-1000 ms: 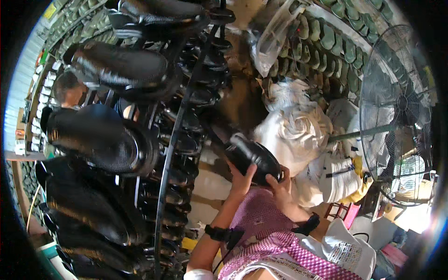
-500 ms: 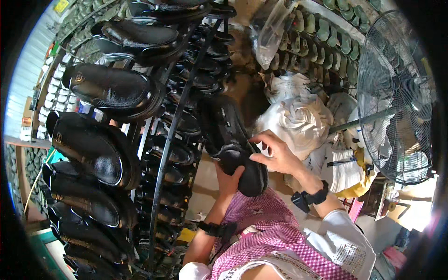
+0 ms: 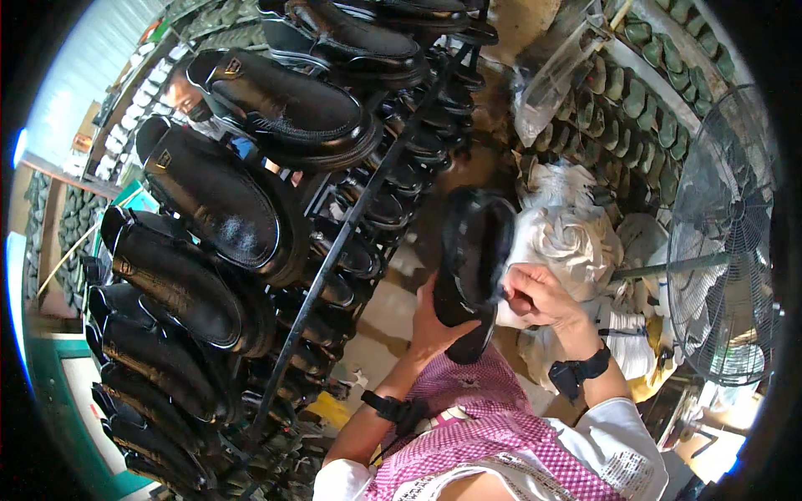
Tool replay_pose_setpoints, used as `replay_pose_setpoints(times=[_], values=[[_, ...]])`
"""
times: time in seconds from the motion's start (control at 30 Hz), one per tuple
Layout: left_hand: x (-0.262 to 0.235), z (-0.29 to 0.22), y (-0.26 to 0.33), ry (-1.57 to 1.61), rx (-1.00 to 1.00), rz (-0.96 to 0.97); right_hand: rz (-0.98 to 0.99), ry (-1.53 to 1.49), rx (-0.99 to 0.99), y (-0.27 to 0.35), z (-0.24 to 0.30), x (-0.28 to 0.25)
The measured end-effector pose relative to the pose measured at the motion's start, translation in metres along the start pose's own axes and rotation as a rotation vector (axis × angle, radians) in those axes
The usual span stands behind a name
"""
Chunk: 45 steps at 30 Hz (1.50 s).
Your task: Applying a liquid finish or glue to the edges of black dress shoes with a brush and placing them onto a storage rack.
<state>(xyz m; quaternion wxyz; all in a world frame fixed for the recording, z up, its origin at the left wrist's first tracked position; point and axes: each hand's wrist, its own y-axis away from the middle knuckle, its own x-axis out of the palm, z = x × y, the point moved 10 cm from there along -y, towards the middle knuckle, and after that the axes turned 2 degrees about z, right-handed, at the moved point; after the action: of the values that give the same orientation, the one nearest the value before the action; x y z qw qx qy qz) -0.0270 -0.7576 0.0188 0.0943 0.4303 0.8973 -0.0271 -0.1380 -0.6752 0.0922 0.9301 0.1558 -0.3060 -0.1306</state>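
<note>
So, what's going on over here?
A person holds a black shoe in the left hand. The right hand is curled close beside the shoe's edge; blur hides whether it touches. More black shoes fill the metal rack at the left, and a fan stands at the right.

Strong white light is glaring at the lower right edge, while the pale corrugated wall (image 3: 83,92) at upper left is also shining. Glossy black leather shoes (image 3: 225,192) are reflecting whitish highlights. Motion blur is softening the right fingers (image 3: 522,288) and the held black shoe (image 3: 470,280). Fisheye distortion is bending the borders, and the corners are staying black.
</note>
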Motion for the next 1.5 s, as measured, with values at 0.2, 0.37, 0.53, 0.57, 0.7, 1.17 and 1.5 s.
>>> replay_pose_setpoints(times=[0.2,0.37,0.53,0.57,0.7,1.17,1.5], values=[[0.015,0.014,0.012,0.265,-0.193,0.008,-0.334,0.243,-0.213,-0.003,0.023,-0.038],[0.013,0.057,0.010,0.517,-0.309,-0.116,-0.343,0.515,-0.175,-0.007,-0.005,-0.058],[0.012,0.032,-0.004,0.447,-0.295,-0.139,-0.204,0.701,-0.240,-0.015,0.006,-0.041],[0.013,0.034,-0.005,0.500,-0.298,-0.117,-0.188,0.697,-0.245,-0.020,0.008,-0.038],[0.012,0.034,-0.010,0.515,-0.293,-0.038,-0.137,0.845,-0.064,-0.032,0.012,-0.019],[0.023,0.011,-0.034,0.259,-0.265,-0.024,-0.594,0.310,-0.335,0.001,0.015,-0.075],[0.058,-0.020,-0.109,0.529,0.013,-0.022,-0.775,0.120,-0.464,-0.009,0.050,-0.120]])
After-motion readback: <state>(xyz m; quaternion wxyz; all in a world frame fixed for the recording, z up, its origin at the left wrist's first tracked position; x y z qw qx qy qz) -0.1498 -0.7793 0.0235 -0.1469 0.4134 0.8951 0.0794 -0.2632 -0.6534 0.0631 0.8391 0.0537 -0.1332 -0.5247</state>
